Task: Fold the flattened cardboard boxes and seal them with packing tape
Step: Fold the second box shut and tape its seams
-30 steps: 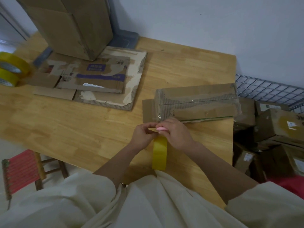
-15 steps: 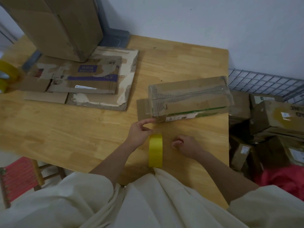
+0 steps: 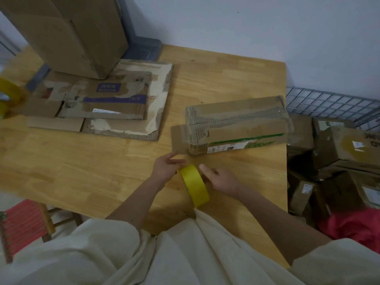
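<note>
Left hand pinches top of yellow tape roll, upright on table; right hand beside roll, grip unclear; folded box beyond.

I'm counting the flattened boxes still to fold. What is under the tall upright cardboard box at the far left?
The tall box stands on a stack of flattened cardboard; several overlapping sheets show, but the part beneath it is hidden.

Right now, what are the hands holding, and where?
The left hand grips the yellow tape roll at its far top edge. The right hand is beside it; whether it touches is unclear.
</note>
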